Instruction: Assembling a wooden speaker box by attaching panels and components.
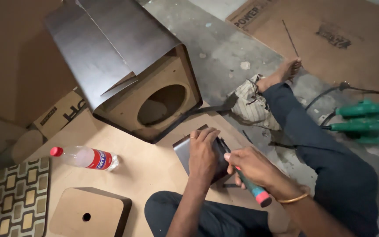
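My left hand (204,154) presses flat on a small dark laminate-covered panel (182,151) lying on a light wooden board (141,169). My right hand (254,166) grips a tool with a teal and pink handle (256,191), its working end against the panel's right edge under my fingers. A gold bangle sits on my right wrist. My legs in dark trousers frame the panel.
A wooden speaker box (154,94) with a round hole, partly wrapped in dark laminate, stands behind. A plastic bottle (84,157) lies to the left, a small board with a hole (88,213) at front left, a patterned mat (12,197) beside it, a green power tool (365,118) at right.
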